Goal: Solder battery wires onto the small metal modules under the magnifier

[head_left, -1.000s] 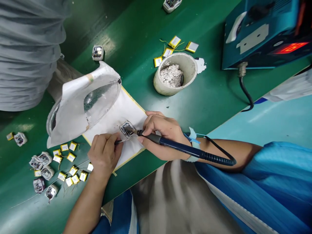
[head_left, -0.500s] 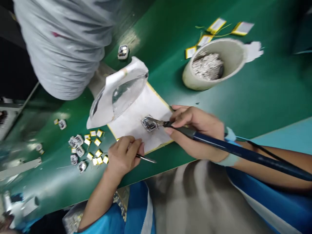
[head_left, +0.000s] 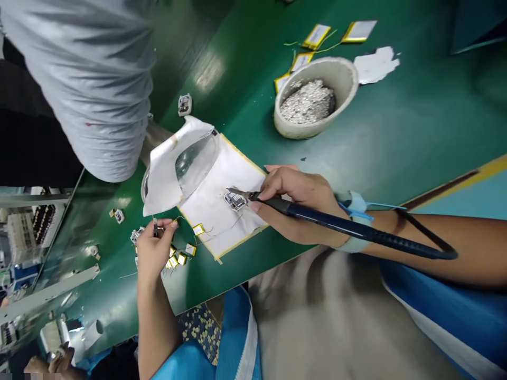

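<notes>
My right hand (head_left: 299, 200) grips a dark blue soldering iron (head_left: 340, 226), its metal tip resting by a small circuit module (head_left: 235, 200) on a white pad (head_left: 222, 203). My left hand (head_left: 152, 252) is closed around tweezers (head_left: 155, 228) and sits over a cluster of small yellow battery cells (head_left: 180, 257) left of the pad. One yellow cell (head_left: 198, 229) lies on the pad's edge with thin wires trailing toward the module.
A magnifier lens wrapped in white paper (head_left: 180, 163) stands behind the pad. A round pot of silvery solder scraps (head_left: 312, 100) sits at the back, with flat batteries (head_left: 317, 36) beyond it. Another person in grey (head_left: 91, 79) stands at the left.
My left hand has moved away from the pad, leftward to the pile of yellow cells. The right hand keeps the iron beside the module. The camera has swung left.
</notes>
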`<action>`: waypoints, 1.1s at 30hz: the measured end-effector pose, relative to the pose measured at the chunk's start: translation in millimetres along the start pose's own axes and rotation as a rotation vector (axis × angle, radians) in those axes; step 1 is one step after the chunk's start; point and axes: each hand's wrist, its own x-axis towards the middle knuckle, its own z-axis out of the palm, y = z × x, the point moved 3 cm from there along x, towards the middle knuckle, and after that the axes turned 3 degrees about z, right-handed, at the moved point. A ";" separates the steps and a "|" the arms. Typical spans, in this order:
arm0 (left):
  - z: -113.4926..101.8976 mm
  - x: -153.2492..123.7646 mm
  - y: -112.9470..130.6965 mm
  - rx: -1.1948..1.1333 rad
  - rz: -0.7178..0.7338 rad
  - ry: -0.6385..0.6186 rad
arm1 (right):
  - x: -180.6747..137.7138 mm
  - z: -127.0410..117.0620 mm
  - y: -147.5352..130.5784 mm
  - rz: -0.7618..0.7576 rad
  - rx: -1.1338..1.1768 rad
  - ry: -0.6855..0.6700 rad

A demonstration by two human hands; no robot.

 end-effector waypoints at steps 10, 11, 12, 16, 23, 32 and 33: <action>72.2 -17.9 68.5 -0.104 0.373 -0.204 | 5.8 -2.6 1.4 -0.070 -0.048 0.018; 70.2 -17.1 73.8 -0.086 0.457 -0.163 | 5.9 -2.4 1.2 -0.066 -0.047 0.020; 67.8 -16.9 78.6 -0.083 0.538 -0.119 | 6.0 -2.2 0.9 -0.066 -0.045 0.020; 65.5 -16.6 88.2 -0.135 0.773 0.087 | 6.7 -1.0 1.3 -0.043 -0.023 0.008; 88.5 -8.8 72.4 -0.072 0.790 0.124 | 7.3 -0.4 3.3 0.014 -0.050 -0.037; 107.5 -14.3 74.0 -0.456 0.699 0.134 | 6.2 -0.6 2.0 0.035 -0.060 -0.099; 109.5 -13.5 75.4 -0.435 0.704 0.123 | 6.3 -0.7 2.1 0.034 -0.061 -0.100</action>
